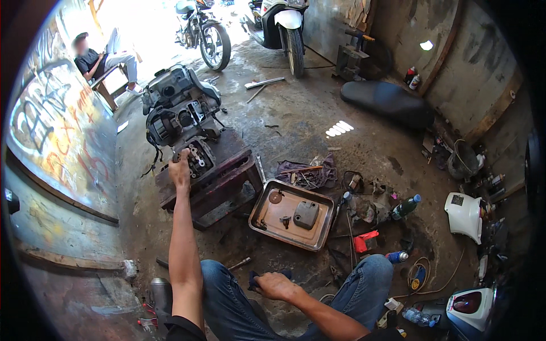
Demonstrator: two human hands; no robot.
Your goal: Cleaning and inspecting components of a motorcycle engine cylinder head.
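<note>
Dk cloth (252, 278) pt-hid by R hand (277, 285); scooter (289, 21) top cut off (bike (215, 44) too).

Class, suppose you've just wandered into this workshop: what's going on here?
A person has the left hand at an engine part on a low bench; its grip is unclear. The right hand holds a dark cloth between the knees. On the floor, a tray contains a boxy metal cover and smaller parts.

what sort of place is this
Probably a small motorbike repair workshop: there is a partly dismantled engine, a detached black seat and a parked scooter.
</note>
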